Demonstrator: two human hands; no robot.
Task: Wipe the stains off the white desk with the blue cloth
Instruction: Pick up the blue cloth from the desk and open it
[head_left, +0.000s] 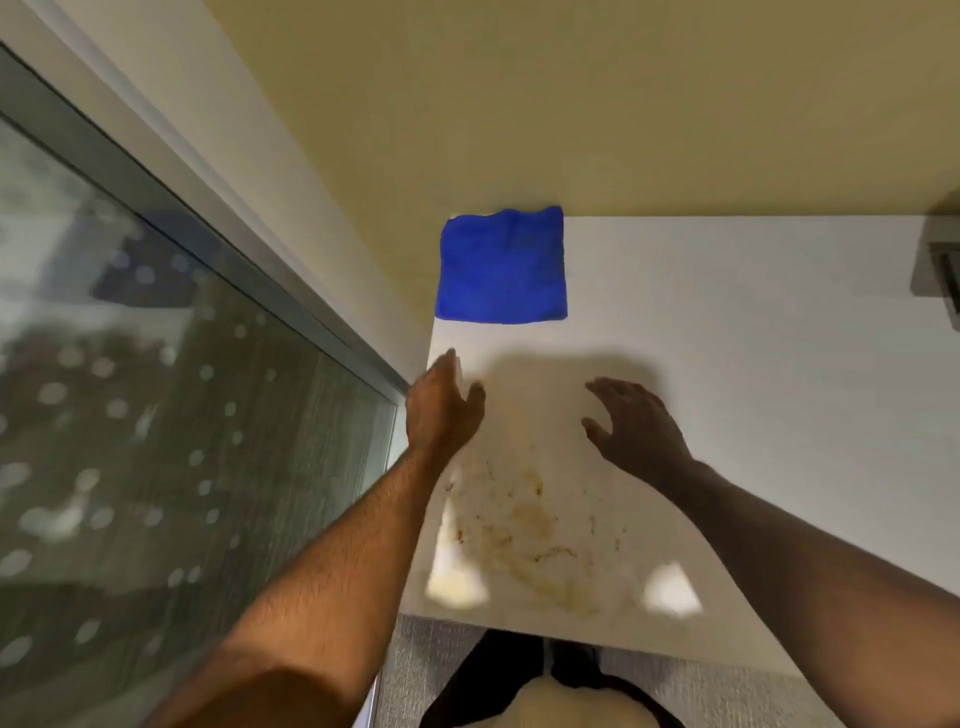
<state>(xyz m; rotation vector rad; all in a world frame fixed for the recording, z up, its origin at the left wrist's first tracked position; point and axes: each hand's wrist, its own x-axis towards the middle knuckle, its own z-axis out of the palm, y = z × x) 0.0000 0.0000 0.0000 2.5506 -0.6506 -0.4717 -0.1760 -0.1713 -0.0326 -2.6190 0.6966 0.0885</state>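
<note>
A folded blue cloth (502, 266) lies flat at the far left corner of the white desk (753, 364), against the wall. Brown and reddish stains (530, 525) spread over the near left part of the desk. My left hand (441, 408) hovers over the desk's left edge, fingers extended toward the cloth, holding nothing. Over the desk, right of the stains' far end, my right hand (636, 428) is held with fingers spread and empty. Both hands are short of the cloth and apart from it.
A large window (156, 415) runs along the left side of the desk. A beige wall (623, 104) stands behind it. A grey object (940, 270) sits at the desk's far right edge. Grey carpet (415, 665) and my legs show below the near edge.
</note>
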